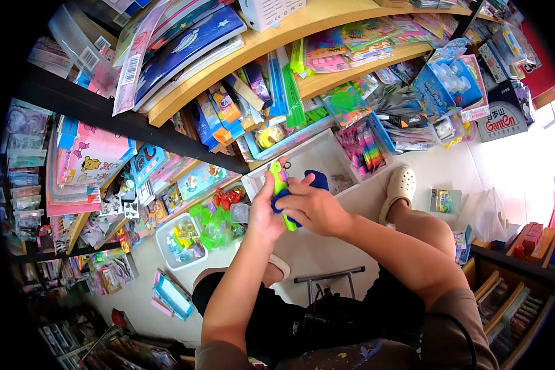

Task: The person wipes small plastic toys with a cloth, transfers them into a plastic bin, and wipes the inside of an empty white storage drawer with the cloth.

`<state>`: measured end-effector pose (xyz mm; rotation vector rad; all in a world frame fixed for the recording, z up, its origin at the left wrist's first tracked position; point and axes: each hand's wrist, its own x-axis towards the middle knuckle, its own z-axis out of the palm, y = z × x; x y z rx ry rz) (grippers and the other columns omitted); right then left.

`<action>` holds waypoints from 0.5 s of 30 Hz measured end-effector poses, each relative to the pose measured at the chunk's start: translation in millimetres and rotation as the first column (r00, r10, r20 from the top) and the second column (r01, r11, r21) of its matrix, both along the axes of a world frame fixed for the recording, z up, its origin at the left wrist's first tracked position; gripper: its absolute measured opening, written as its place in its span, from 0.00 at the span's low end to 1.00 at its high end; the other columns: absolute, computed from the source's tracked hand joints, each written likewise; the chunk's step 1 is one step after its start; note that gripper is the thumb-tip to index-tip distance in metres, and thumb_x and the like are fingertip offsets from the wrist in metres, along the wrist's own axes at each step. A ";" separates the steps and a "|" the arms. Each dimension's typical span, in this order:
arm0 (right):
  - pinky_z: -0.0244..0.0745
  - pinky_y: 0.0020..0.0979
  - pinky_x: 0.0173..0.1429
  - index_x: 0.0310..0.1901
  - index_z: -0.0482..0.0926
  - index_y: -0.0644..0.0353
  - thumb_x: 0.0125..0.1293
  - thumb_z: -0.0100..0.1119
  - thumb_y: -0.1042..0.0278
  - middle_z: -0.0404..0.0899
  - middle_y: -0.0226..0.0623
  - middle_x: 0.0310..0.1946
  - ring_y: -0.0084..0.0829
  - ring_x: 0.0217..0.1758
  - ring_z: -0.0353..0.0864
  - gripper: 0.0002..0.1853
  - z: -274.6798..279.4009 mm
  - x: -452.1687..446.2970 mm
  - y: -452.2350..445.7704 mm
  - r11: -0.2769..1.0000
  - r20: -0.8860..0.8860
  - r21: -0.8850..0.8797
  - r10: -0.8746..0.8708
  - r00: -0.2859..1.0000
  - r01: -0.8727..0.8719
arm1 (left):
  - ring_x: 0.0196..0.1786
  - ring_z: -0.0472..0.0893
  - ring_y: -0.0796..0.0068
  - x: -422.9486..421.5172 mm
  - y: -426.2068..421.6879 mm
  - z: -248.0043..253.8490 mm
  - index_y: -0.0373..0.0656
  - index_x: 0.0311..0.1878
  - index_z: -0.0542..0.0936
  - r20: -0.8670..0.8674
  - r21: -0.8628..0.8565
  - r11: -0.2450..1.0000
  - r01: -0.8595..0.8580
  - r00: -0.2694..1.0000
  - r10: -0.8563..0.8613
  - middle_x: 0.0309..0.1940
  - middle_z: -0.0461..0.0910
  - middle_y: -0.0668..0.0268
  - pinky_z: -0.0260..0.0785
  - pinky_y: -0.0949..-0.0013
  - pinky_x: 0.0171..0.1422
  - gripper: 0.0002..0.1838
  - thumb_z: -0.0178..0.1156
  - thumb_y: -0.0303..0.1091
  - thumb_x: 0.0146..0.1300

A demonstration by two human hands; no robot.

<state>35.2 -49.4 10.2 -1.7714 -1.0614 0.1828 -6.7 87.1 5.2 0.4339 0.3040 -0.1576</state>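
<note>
My left hand (pixel 264 213) is closed around a slim lime-green plastic toy (pixel 278 177), held upright above my lap. The toy's top end is rounded, with a small purple mark, and its lower end pokes out below my fingers. My right hand (pixel 319 211) reaches across from the right, its fingers over a dark blue piece (pixel 317 179) that lies against the green toy. Fingers cover much of the blue piece, so its full shape is hidden. Just beyond both hands sits a white tray (pixel 308 154) on the floor.
Wooden shelves (pixel 216 58) packed with stationery curve around in front. A white basket (pixel 182 242) of small items and green plastic bags (pixel 214 225) are at the left. A metal stool frame (pixel 330 277) stands between my legs. A Ganten box (pixel 502 120) sits at right.
</note>
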 end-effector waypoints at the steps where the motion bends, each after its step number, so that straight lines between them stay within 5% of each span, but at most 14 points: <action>1: 0.71 0.38 0.35 0.36 0.78 0.51 0.56 0.57 0.68 0.72 0.35 0.30 0.40 0.32 0.76 0.05 0.5 -1.8 -0.5 0.999 -0.014 0.018 0.043 0.999 -0.043 | 0.62 0.66 0.50 -0.2 4.8 -6.0 0.54 0.67 0.58 0.013 -0.001 1.000 -0.008 1.000 0.008 0.42 0.77 0.58 0.55 0.42 0.65 0.28 0.44 0.53 0.66; 6: 0.72 0.37 0.40 0.35 0.78 0.55 0.56 0.57 0.68 0.76 0.36 0.31 0.41 0.35 0.77 0.05 10.0 -3.1 -6.1 0.986 -0.256 -0.065 0.133 0.958 -0.154 | 0.61 0.67 0.51 1.3 9.3 -4.8 0.55 0.65 0.61 -0.030 -0.016 1.000 -0.016 0.999 0.016 0.38 0.78 0.62 0.59 0.44 0.63 0.27 0.45 0.53 0.66; 10: 0.72 0.36 0.41 0.35 0.78 0.55 0.54 0.58 0.69 0.78 0.36 0.34 0.42 0.37 0.77 0.07 1.9 2.8 -3.1 0.997 -0.164 0.012 -0.071 0.984 0.074 | 0.60 0.69 0.51 3.5 -9.6 11.3 0.55 0.65 0.62 -0.178 0.064 0.998 -0.013 0.984 0.024 0.38 0.77 0.62 0.61 0.48 0.62 0.26 0.46 0.53 0.66; 12: 0.72 0.36 0.41 0.34 0.79 0.56 0.54 0.58 0.68 0.78 0.36 0.34 0.41 0.37 0.78 0.06 3.1 5.8 -4.5 1.000 -0.202 0.002 -0.005 0.979 0.005 | 0.60 0.68 0.48 6.6 -12.7 20.4 0.53 0.65 0.61 -0.246 0.042 0.998 -0.048 0.967 0.057 0.36 0.77 0.60 0.59 0.48 0.64 0.26 0.45 0.51 0.67; 15: 0.72 0.35 0.42 0.34 0.80 0.57 0.54 0.59 0.68 0.79 0.37 0.34 0.39 0.37 0.78 0.06 3.3 10.6 -8.1 0.985 -0.319 -0.016 0.159 0.934 -0.173 | 0.59 0.69 0.48 8.2 -0.6 4.0 0.52 0.61 0.64 -0.102 0.008 1.000 -0.021 0.995 0.022 0.28 0.75 0.63 0.57 0.48 0.65 0.24 0.46 0.51 0.66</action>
